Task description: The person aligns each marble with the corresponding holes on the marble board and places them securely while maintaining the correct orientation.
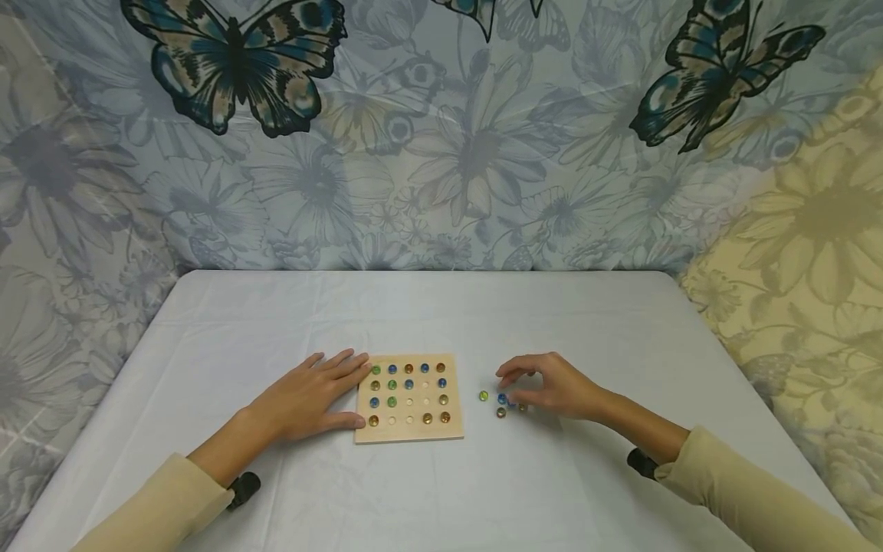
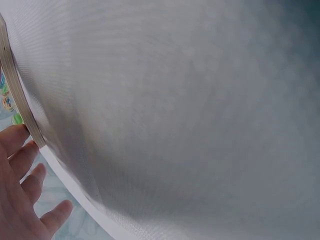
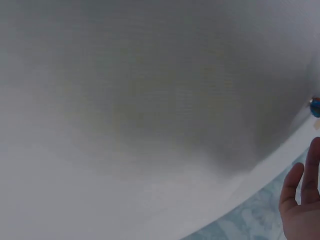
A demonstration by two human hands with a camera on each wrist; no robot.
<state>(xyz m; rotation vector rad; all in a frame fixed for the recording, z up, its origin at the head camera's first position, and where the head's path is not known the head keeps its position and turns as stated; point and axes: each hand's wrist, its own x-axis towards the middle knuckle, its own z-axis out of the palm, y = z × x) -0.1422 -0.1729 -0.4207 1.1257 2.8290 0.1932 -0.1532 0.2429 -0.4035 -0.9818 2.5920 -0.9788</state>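
A wooden board (image 1: 408, 437) with rows of round hollows lies flat on the table. Glass marbles in green, blue and amber sit in most hollows, while several around the middle and bottom rows are bare. My left hand (image 1: 303, 399) rests against the board's left side, fingers straight and spread, thumb at the lower left corner. To the board's right, my right hand (image 1: 552, 387) hovers low over a small group of loose marbles, its thumb and index finger bent and apart. A green marble (image 1: 484, 395), a blue marble (image 1: 501, 398) and a brownish marble (image 1: 500, 412) lie there; others are partly hidden by the fingers.
A white cloth covers the table (image 1: 414, 314). Behind it hangs a fabric backdrop (image 1: 476, 192) printed with flowers and butterflies. Each wrist wears a black camera, one showing by the left sleeve (image 1: 159, 494), one by the right sleeve (image 1: 731, 475).
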